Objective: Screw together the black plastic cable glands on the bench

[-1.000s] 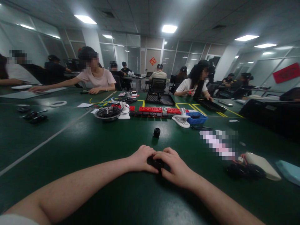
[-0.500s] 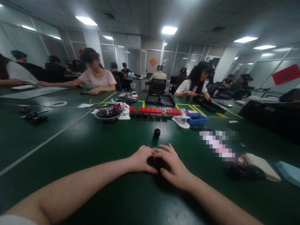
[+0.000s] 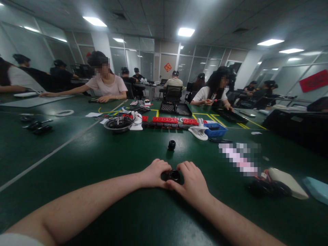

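Right hand (image 3: pixel 196 181) shifts round ring (image 3: pixel 171 176) — opening, covered before, now shows. Left hand (image 3: pixel 155 174) opposite; both grips clamped on ring, over desk (image 3: pixel 123 215). Twisting, seemingly — black part (image 3: pixel 171 145) stands apart, beyond.

Across the green surface (image 3: pixel 107 153), a red strip (image 3: pixel 164 120) lying between a round bowl (image 3: pixel 116 130) and a blue bin (image 3: pixel 217 132).

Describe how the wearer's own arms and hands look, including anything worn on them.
The left hand and right hand are ungloved. The left forearm and right forearm are bare, with no watch or bracelet showing. A whitish sleeve edges in at the lower left; no sleeve shows on the right.
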`<state>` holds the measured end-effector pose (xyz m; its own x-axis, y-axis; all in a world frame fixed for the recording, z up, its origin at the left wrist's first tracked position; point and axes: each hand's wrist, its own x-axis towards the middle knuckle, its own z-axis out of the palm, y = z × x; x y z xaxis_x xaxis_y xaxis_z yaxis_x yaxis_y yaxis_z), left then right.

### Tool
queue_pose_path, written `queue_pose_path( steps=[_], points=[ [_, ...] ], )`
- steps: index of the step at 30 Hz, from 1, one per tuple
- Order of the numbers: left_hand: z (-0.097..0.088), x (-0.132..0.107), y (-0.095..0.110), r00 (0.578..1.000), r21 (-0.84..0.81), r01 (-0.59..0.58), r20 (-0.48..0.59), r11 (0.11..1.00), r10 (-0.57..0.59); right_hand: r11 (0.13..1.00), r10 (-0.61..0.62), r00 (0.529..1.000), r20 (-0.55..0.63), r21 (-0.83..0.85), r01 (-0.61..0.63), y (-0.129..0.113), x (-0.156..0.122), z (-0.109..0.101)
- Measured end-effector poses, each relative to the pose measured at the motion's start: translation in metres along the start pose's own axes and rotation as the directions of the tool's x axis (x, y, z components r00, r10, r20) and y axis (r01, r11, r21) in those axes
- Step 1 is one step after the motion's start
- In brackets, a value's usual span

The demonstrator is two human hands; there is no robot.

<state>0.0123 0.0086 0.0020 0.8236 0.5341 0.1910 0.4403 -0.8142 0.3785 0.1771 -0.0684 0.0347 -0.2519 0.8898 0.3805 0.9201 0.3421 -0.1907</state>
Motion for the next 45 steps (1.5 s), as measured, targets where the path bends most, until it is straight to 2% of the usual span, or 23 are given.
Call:
queue_pose_path(
  steps=[5, 10, 17, 27, 32, 35, 39, 42, 45],
  points=[
    [0.0, 0.0, 0.0, 1.0, 0.008, -0.002, -0.013, 1.0, 0.003, 0.998, -0.048, 0.999, 0.022, 0.034, 0.047, -0.001, -0.001, 0.001],
    [0.002, -0.001, -0.001, 1.0, 0.011, -0.003, -0.01, 1.0, 0.003, 0.977, -0.169, 0.983, 0.075, 0.148, 0.157, 0.004, -0.001, -0.007],
    [-0.002, -0.001, 0.001, 1.0, -0.018, 0.022, 0.02, 1.0, -0.022, 0.927, -0.347, 0.903, 0.251, 0.237, 0.29, 0.015, 0.004, -0.028],
    [-0.005, -0.003, 0.003, 1.0, -0.064, 0.015, 0.014, 0.998, -0.014, 0.901, -0.401, 0.862, 0.311, 0.304, 0.309, 0.02, 0.004, -0.026],
    [-0.004, -0.002, 0.002, 0.999, -0.055, 0.043, 0.027, 0.998, -0.041, 0.886, -0.411, 0.869, 0.276, 0.347, 0.308, 0.021, 0.003, -0.026],
    [-0.003, -0.001, 0.002, 0.998, -0.049, 0.061, 0.021, 0.997, -0.06, 0.874, -0.377, 0.916, 0.137, 0.379, 0.303, 0.022, 0.001, -0.027],
    [-0.003, -0.001, 0.002, 1.0, -0.035, 0.03, -0.004, 0.999, -0.031, 0.911, -0.171, 0.98, -0.099, 0.364, 0.196, 0.023, 0.0, -0.02],
    [-0.003, -0.001, 0.002, 1.0, -0.029, 0.023, -0.006, 0.999, -0.023, 0.945, -0.013, 0.99, -0.142, 0.323, 0.059, 0.02, -0.001, -0.009],
    [-0.001, -0.001, 0.0, 1.0, -0.028, 0.015, -0.014, 0.999, -0.016, 0.963, 0.054, 0.989, -0.134, 0.268, -0.016, 0.012, -0.002, 0.0]
  ],
)
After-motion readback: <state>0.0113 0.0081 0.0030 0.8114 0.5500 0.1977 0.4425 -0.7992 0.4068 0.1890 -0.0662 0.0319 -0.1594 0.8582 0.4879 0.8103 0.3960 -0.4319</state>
